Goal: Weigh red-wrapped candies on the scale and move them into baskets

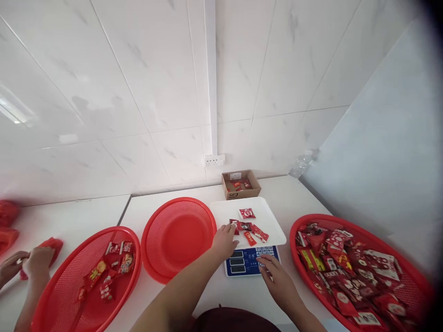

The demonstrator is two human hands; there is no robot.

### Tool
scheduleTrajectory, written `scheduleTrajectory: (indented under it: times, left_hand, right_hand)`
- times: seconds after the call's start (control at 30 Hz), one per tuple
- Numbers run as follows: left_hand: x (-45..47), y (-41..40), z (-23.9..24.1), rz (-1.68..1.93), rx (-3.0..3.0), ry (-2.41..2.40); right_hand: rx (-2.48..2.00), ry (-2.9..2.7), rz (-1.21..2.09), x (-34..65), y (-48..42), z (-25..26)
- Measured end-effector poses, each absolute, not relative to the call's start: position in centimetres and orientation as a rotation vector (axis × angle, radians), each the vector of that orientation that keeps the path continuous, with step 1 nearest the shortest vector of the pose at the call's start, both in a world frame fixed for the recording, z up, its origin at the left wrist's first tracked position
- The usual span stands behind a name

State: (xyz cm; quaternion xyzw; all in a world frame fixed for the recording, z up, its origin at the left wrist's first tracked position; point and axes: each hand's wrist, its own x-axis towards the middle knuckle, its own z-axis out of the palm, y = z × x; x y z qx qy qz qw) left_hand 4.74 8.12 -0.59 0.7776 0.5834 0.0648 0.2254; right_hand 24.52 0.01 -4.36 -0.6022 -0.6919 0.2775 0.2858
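A white weighing tray (221,210) sits on a digital scale with a blue keypad panel (249,269). Several small red snack packets (246,226) lie on the tray, with one packet (247,213) apart from them towards the back. My left hand (224,240) reaches over the tray's left front, its fingertips at the leftmost packet (234,225); thumb and fingers are apart. Over the right of the keypad hovers my right hand (277,279), fingers spread and nothing in them. Whether it touches a key I cannot tell.
A red basket (294,230) heaped with snack packets stands right. To the left are a red basket (152,216) and another (133,240) holding several packets. Behind the tray is a cardboard box (238,194). At far left, another person's hands (34,262) hold a red bag (53,246).
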Motion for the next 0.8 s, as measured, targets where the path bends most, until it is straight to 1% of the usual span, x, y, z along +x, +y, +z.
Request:
scheduleTrajectory:
  times: [0.17, 0.3, 0.4, 0.5, 0.6, 0.67, 0.8]
  left_hand:
    - [5.7, 11.2, -1.3, 0.165, 2.119, 1.619]
    - [4.5, 10.9, -0.5, 0.300, 2.063, 1.624]
    - [3.7, 8.5, 0.7, 0.460, 1.999, 1.561]
    - [3.4, 4.6, 1.7, 0.709, 1.771, 1.305]
    - [3.3, 0.7, 2.2, 0.747, 1.513, 1.153]
    - [3.1, -1.2, 2.2, 0.719, 1.412, 1.143]
    - [2.2, -2.9, 1.4, 0.755, 1.100, 1.168]
  right_hand:
    - [-1.654, -1.792, 0.768, 25.5, -1.3, -4.4]
    - [-1.669, -1.675, 0.871, 25.9, -1.9, -4.0]
    - [-1.679, -1.463, 1.117, 25.2, -1.5, -2.9]
    - [-1.606, -1.081, 1.509, 23.6, -0.7, -1.1]
    - [-1.440, -0.901, 1.811, 21.6, -0.1, 0.3]
    - [-1.409, -0.989, 1.879, 20.3, 0.1, 0.6]
    - [-1.411, -1.166, 1.879, 18.3, 0.2, 0.1]
